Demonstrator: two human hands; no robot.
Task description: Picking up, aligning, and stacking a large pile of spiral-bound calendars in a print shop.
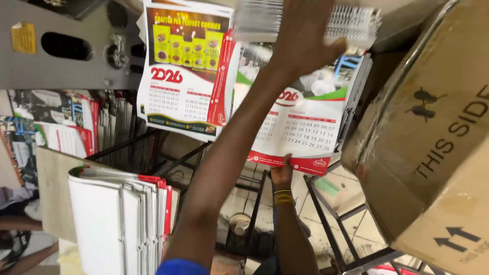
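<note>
Red calendar edge [293,164] in left hand [281,175]

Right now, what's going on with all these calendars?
A person is handling printed wall calendars. One hand reaches up to the wire-bound top of a calendar sheet; which hand it is cannot be told. Another hand, with yellow bangles at the wrist, holds that sheet's lower edge. A second calendar hangs beside it. A stack of bound calendars stands lower left, and a cardboard box sits at the right.
</note>
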